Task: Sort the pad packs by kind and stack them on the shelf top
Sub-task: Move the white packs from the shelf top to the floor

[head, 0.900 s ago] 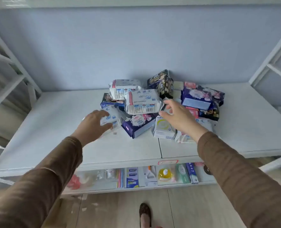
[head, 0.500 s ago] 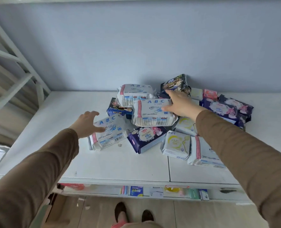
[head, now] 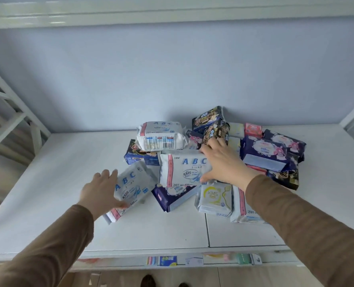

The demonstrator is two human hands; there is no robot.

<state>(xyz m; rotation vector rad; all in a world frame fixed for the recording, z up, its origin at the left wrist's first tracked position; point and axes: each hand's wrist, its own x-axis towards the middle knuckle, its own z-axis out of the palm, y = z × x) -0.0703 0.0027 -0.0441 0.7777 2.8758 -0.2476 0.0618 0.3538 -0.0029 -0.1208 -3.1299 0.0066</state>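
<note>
While both hands are reaching into the heap, I am judging this to be the opening of the sort: pulling the white ABC packs out of the mixed pile first. My left hand [head: 98, 192] is closing on the tilted ABC pack [head: 131, 188] at the pile's left edge, thumb at its near edge and fingers [head: 107, 176] over its far side; the grip looks light, not yet a firm lift. My right hand [head: 223, 165] is gripping the middle ABC pack [head: 182, 169], thumb under its near corner and fingers curled over its far right end, just beside a black-and-gold pack [head: 216, 131].

All the packs are lying in one loose heap on the white shelf top [head: 58, 172], toward the back and right of centre, with bare surface to the left. A third ABC pack [head: 161, 135] is sitting on top at the rear with its barcode facing me, and another white pack with a pink stripe [head: 241, 208] is lying at the front, partly hidden by my right sleeve. Dark navy floral packs [head: 263, 151] are crowding the right side, one navy pack [head: 172, 196] is wedged under the middle ABC pack, and a pale KMS pack [head: 214, 198] is lying in front.

Next, I am thinking, both ABC packs need lifting clear and laying flat on the bare left area, one on the other. The wrappers look soft and slippery, so lifting the middle one may drag its neighbours along.
</note>
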